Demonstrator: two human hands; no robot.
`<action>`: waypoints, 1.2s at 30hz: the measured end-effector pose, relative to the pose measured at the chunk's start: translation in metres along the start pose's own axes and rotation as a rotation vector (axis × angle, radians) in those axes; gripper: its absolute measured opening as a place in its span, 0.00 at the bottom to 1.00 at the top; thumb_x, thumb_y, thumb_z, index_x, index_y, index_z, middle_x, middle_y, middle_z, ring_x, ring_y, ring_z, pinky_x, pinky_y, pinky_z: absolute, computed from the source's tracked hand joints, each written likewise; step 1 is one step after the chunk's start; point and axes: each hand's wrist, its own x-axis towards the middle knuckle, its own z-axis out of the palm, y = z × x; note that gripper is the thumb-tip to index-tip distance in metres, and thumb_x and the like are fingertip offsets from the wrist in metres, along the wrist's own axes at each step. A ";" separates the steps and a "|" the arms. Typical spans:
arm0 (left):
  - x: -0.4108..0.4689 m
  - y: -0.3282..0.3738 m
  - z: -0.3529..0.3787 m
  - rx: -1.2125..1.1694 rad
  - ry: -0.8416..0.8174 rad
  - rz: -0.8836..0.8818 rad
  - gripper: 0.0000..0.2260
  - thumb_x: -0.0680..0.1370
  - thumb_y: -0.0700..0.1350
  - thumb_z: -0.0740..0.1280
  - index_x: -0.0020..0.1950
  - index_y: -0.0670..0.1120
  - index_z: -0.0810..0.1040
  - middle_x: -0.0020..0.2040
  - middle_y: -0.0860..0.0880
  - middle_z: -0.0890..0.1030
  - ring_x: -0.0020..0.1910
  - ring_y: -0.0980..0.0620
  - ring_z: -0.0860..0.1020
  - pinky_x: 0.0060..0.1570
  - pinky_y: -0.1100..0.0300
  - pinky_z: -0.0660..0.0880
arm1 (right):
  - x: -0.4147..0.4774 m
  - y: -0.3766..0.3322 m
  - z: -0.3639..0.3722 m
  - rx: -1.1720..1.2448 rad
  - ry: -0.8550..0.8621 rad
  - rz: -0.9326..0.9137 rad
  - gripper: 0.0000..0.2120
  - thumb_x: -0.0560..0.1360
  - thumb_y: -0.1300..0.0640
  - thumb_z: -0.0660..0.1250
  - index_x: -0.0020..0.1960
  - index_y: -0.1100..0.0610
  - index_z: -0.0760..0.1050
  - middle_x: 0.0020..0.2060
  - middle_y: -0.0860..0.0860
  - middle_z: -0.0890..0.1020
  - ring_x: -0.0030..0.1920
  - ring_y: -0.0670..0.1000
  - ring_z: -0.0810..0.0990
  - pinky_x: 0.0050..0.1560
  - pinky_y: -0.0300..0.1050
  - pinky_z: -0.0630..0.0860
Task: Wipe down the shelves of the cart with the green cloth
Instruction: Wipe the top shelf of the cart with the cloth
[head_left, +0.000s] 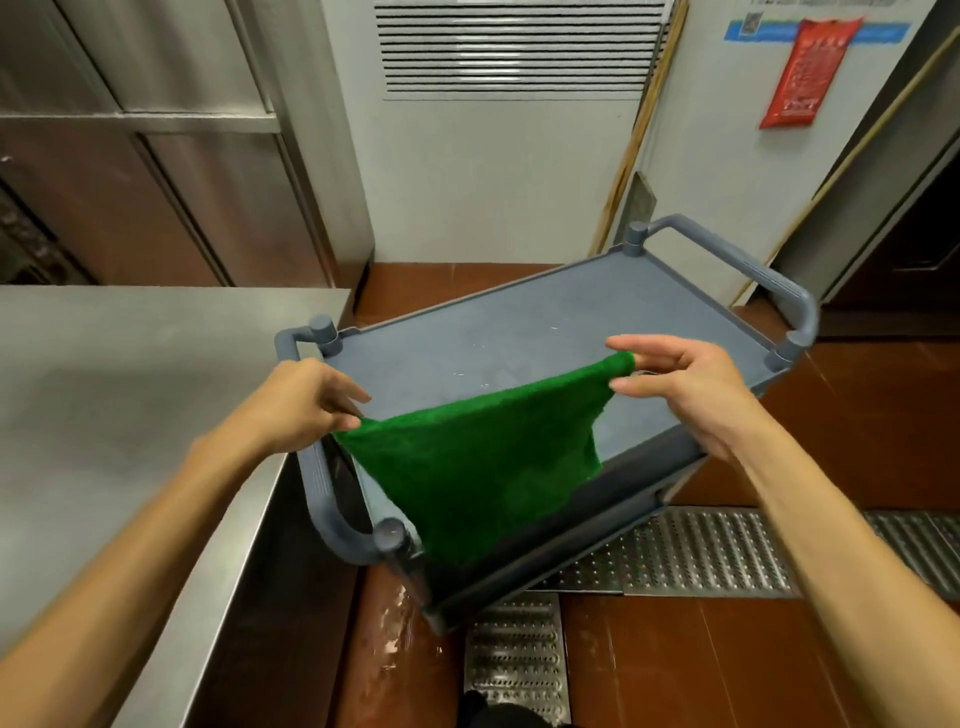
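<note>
Head view, green cloth (483, 462) stretched between hands

Grey-blue cart (795, 306) stands skewed on the red-brown tile floor (727, 665), its left end just beside the steel counter (130, 374). Top shelf (545, 322) has a raised rim; only a few pale specks (470, 371) lie on it near the middle. Lower shelf (571, 545) is in shadow, contents unreadable. Perforated drain grates (691, 556) sit in the floor along the cart's near side, with a wet patch (389, 623) by its near-left corner.

Commercial kitchen: stainless steel counter (130, 364), steel cabinets (156, 130), perforated floor drain grates (675, 556), red tiles (727, 649).
</note>
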 end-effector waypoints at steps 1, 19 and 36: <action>0.007 -0.004 -0.001 0.016 0.045 0.010 0.12 0.73 0.40 0.77 0.56 0.48 0.86 0.48 0.53 0.87 0.44 0.64 0.81 0.60 0.56 0.79 | 0.009 -0.004 0.002 -0.201 -0.011 -0.034 0.21 0.67 0.70 0.75 0.56 0.54 0.83 0.44 0.53 0.84 0.47 0.46 0.84 0.50 0.40 0.79; 0.136 -0.032 -0.061 0.169 0.697 0.123 0.01 0.77 0.40 0.72 0.45 0.44 0.83 0.43 0.47 0.84 0.42 0.47 0.80 0.45 0.56 0.73 | 0.240 -0.055 0.042 -0.894 -0.011 -0.566 0.13 0.73 0.71 0.67 0.48 0.57 0.85 0.41 0.52 0.83 0.42 0.52 0.77 0.43 0.34 0.63; 0.203 -0.096 0.024 0.185 0.433 -0.422 0.00 0.78 0.41 0.70 0.47 0.45 0.80 0.48 0.43 0.83 0.48 0.37 0.81 0.44 0.46 0.78 | 0.392 0.095 0.100 -0.907 -0.391 -0.445 0.12 0.71 0.66 0.71 0.50 0.54 0.85 0.65 0.55 0.74 0.54 0.59 0.80 0.57 0.53 0.77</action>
